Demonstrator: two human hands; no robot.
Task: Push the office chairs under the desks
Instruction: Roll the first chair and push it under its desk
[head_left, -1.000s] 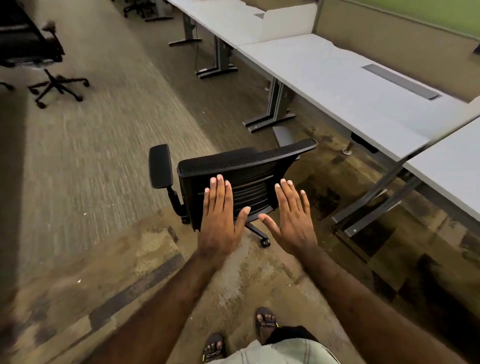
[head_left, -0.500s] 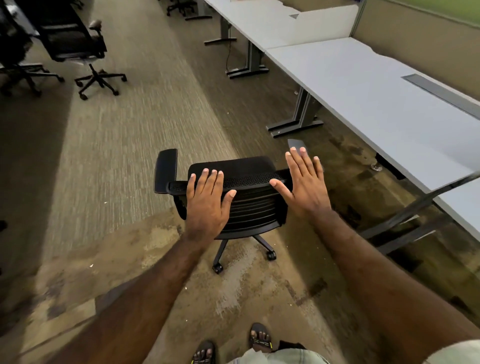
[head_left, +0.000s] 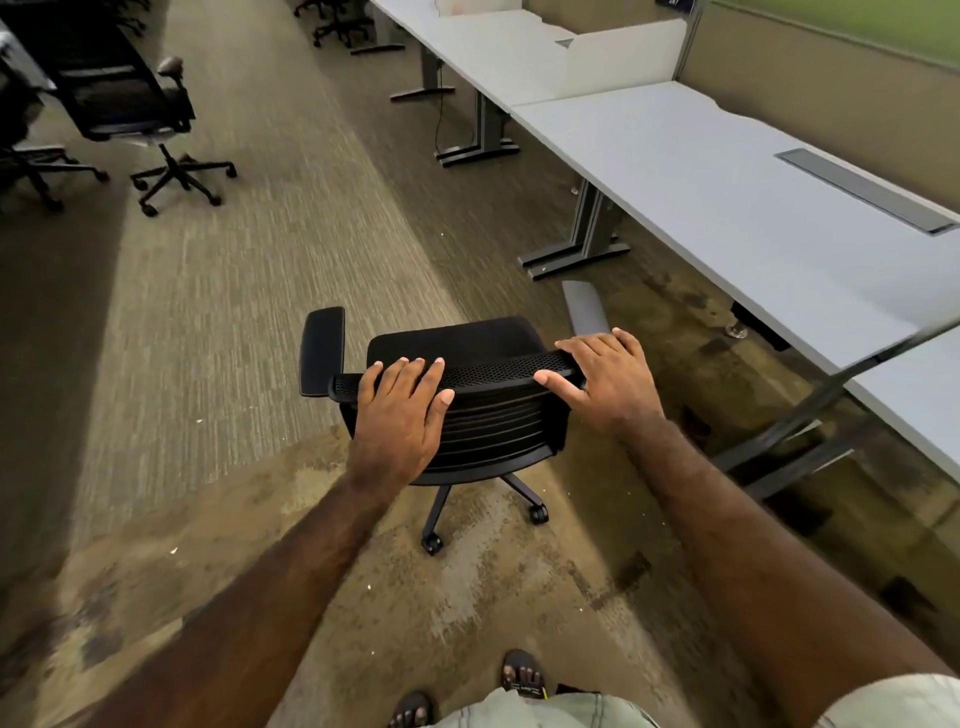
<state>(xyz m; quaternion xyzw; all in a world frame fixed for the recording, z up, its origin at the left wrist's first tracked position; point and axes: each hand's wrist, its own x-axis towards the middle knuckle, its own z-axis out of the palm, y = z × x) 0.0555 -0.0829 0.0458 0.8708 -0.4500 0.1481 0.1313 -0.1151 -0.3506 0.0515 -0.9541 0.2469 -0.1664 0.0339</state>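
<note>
- Both hands on top edge of black mesh office chair (head_left: 483, 410) backrest, fingers curled over the rim, so each hand is closed onto the chair.
- Left hand (head_left: 402, 415) grips the left part of the top rim, fingers (head_left: 410, 366) draped over the front, thumb (head_left: 441, 402) lying across the back face of the backrest.
- Right hand (head_left: 610, 382) wraps the right corner of the rim, thumb stretched left along the back face, other fingers over the top edge.
- Chair stands on the carpet (head_left: 234, 322) in the aisle, out from under the desks, back toward the person, seat facing away.
- Left armrest (head_left: 322, 351) black, sticks out left of the backrest; right armrest (head_left: 587, 309) grey-looking pad, shows just beyond the right hand.
- Two casters (head_left: 432, 543) of the chair base visible below the seat, on a worn, stained patch of floor.
- Row of grey-white desks (head_left: 701, 182) runs along the right side, dark metal legs (head_left: 587, 234); nearest desk is right of the chair, apart from it.
- Grey cable slot cover (head_left: 865, 189) set in the nearest desktop.
- White divider panel (head_left: 623, 49) stands between desks farther back; tan partition wall (head_left: 831, 88) behind the row.
- Second black office chair (head_left: 130, 104) stands top left, well apart, more chairs partly cut off at the left edge and far back.
- Person's feet in sandals (head_left: 522, 675) at bottom, light shorts edge at the frame bottom.
</note>
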